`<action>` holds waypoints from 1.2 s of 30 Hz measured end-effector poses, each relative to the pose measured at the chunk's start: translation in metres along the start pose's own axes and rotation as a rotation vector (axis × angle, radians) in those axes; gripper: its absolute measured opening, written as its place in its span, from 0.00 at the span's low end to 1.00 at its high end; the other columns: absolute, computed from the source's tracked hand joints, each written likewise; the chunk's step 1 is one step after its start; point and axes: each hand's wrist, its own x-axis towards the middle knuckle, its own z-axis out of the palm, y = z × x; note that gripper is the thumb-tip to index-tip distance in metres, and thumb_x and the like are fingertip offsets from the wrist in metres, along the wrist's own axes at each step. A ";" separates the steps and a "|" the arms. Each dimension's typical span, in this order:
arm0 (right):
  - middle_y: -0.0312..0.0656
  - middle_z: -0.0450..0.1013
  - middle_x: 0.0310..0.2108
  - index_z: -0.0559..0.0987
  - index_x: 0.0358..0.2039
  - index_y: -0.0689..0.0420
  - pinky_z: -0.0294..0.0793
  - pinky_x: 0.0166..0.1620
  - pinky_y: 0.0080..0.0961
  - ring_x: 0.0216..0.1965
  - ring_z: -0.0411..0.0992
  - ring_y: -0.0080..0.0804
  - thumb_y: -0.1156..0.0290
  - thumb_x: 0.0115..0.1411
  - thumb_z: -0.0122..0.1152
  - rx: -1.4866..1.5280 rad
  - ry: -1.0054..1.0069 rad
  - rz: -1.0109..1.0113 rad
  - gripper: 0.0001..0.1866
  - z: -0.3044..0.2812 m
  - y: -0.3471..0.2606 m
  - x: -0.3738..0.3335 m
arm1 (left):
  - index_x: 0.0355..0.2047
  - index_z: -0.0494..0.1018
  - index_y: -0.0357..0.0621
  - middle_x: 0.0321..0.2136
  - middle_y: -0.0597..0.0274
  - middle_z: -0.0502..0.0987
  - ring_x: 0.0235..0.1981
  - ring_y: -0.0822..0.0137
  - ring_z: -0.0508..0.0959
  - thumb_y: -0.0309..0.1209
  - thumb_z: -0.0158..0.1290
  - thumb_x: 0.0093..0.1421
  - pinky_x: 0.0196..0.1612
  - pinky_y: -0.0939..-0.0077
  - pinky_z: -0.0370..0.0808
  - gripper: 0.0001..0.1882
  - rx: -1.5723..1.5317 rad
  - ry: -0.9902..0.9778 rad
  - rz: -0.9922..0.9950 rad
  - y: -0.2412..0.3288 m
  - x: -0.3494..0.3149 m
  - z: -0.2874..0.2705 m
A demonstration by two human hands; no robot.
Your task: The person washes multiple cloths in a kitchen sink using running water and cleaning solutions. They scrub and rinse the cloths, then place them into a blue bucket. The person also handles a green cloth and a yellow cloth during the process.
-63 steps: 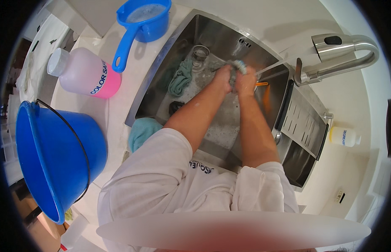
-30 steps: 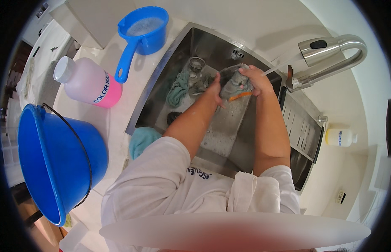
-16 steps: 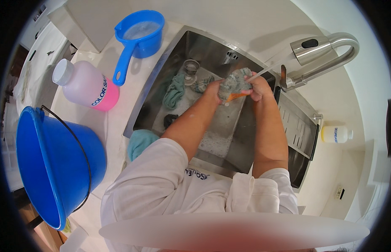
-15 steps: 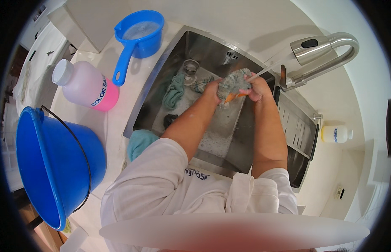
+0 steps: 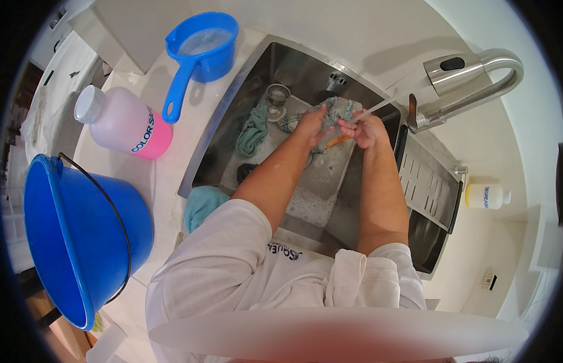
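A wet, textured grey-green cloth is bunched between my hands over the sink. My left hand grips its left side, thumb and fingers apart around the fold. My right hand holds its near right edge, fingers pointing left, under the water stream from the faucet. Something orange shows just below my fingers; its kind is not clear. In the basin left of my hands lie a green cloth, a patterned cloth and a dark piece, partly behind my left forearm.
A metal strainer sits in the sudsy basin. Left on the counter are a blue dipper of foamy water, a pink-liquid bottle, a blue bucket and a teal cloth. Right stand a slotted rack and a yellow-white bottle.
The cloth has shifted slightly up and is more bunched. My left hand has turned and moved towards the right hand, whose fingers now reach farther left. Less of the orange thing shows.
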 end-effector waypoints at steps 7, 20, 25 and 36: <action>0.31 0.60 0.13 0.68 0.35 0.55 0.51 0.10 0.19 0.07 0.52 0.19 0.68 0.54 0.50 -0.324 0.182 -0.095 0.08 -0.001 0.010 0.004 | 0.42 0.62 0.46 0.38 0.63 0.67 0.38 0.66 0.67 0.47 0.43 0.56 0.34 0.67 0.68 0.20 -0.025 0.207 0.049 0.012 0.003 0.000; 0.42 0.66 0.40 0.65 0.47 0.56 0.63 0.39 0.32 0.36 0.65 0.32 0.62 0.55 0.49 -0.350 -0.031 0.111 0.21 -0.007 0.033 0.004 | 0.36 0.66 0.49 0.33 0.65 0.68 0.31 0.70 0.68 0.45 0.45 0.55 0.25 0.76 0.68 0.15 -0.225 0.404 0.394 0.047 -0.015 -0.001; 0.44 0.59 0.48 0.64 0.48 0.57 0.51 0.52 0.43 0.48 0.57 0.39 0.59 0.53 0.52 -0.091 -0.054 0.151 0.24 0.015 0.032 0.017 | 0.38 0.66 0.49 0.33 0.66 0.69 0.32 0.70 0.68 0.44 0.47 0.54 0.25 0.75 0.68 0.16 -0.154 0.320 0.546 0.064 -0.026 0.008; 0.47 0.62 0.47 0.65 0.47 0.64 0.63 0.45 0.23 0.44 0.64 0.36 0.77 0.41 0.55 -1.142 -0.070 -0.682 0.28 0.010 0.017 0.020 | 0.32 0.69 0.51 0.24 0.73 0.71 0.25 0.77 0.69 0.47 0.50 0.51 0.20 0.83 0.63 0.15 0.199 -0.347 0.012 0.054 -0.027 -0.002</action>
